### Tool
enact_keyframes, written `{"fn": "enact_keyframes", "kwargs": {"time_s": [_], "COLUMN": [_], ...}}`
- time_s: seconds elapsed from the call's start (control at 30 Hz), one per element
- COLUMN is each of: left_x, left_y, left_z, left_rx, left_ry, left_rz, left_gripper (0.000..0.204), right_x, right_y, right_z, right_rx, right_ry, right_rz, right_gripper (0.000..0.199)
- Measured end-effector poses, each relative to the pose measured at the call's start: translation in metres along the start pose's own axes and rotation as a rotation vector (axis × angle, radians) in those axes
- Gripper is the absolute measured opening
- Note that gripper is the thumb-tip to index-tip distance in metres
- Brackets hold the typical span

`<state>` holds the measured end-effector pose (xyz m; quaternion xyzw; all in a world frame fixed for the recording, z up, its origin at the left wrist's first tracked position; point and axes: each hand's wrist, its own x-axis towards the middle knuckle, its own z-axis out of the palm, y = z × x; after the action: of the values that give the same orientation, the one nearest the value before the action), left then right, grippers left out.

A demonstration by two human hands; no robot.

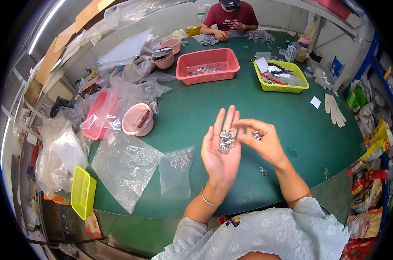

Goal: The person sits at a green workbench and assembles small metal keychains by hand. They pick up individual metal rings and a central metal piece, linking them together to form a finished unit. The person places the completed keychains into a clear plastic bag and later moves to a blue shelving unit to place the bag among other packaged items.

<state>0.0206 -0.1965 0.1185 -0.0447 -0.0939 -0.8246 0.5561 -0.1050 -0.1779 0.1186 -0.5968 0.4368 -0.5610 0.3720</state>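
I see my left hand point(221, 149) open flat, cradling metal rings point(226, 139), my right hand point(263, 141) pinching rings beside it, over bare green table point(196, 108) between 2 trays and plastic bags point(131, 167).

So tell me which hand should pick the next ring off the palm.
Right, probably. The left hand lies open, palm up, carrying the pile of rings, so it serves as the tray. The right hand sits beside the pile, fingers pinched on some rings.
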Motion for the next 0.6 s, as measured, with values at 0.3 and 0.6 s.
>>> {"fn": "enact_keyframes", "kwargs": {"time_s": [0.3, 0.6], "left_x": [0.001, 0.007], "left_y": [-0.006, -0.012], "left_z": [-0.001, -0.006], "left_rx": [0.038, 0.303], "left_ry": [0.04, 0.034], "left_rz": [-0.072, -0.085], "left_gripper": [0.051, 0.051], "right_x": [-0.004, -0.001], "right_y": [-0.006, 0.003], "right_z": [0.002, 0.0], "right_rx": [-0.241, -0.368], "right_ry": [0.002, -0.002], "right_rz": [-0.103, -0.264], "right_gripper": [0.021, 0.017]}}
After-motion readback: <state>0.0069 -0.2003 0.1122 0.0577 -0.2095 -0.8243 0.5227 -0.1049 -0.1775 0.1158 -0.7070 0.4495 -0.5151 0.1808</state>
